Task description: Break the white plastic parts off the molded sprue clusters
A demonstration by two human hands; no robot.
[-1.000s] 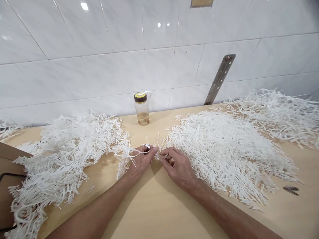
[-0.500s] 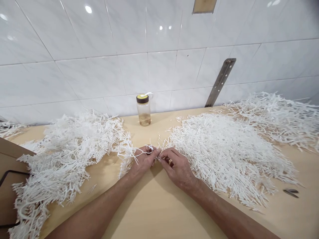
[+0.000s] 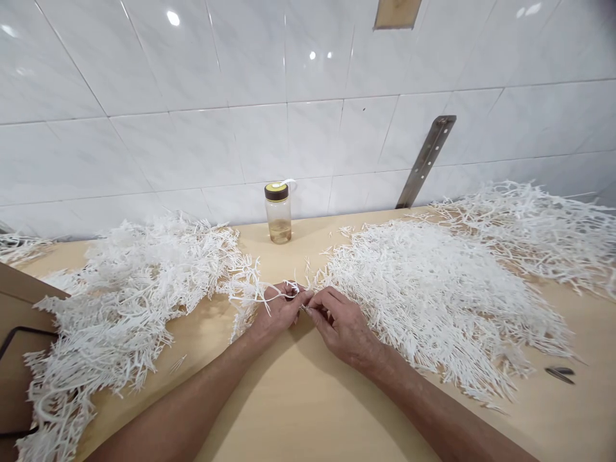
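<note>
My left hand (image 3: pixel 282 311) is closed around a thin, branched white plastic sprue (image 3: pixel 272 295) whose arms stick out to the left over the fingers. My right hand (image 3: pixel 342 324) meets it fingertip to fingertip, thumb and forefinger pinched together. Something small and dark or shiny shows between the fingertips, too small to name. To the left lies a tangled heap of branched white sprues (image 3: pixel 144 276), its nearest strands reaching my left hand. Against my right hand spreads a pile of short, thin white plastic pieces (image 3: pixel 443 295).
A lidded bottle (image 3: pixel 279 221) with some brownish liquid stands near the tiled wall. A perforated metal bracket (image 3: pixel 426 163) leans behind. More white strands (image 3: pixel 543 231) lie at the far right, and a small dark metal tool (image 3: pixel 559 375) nearer. A brown box (image 3: pixel 24 333) borders the left.
Both hands stay together in the same place, with only slight finger movement. The sprue in my left hand has shifted a little to the right.
</note>
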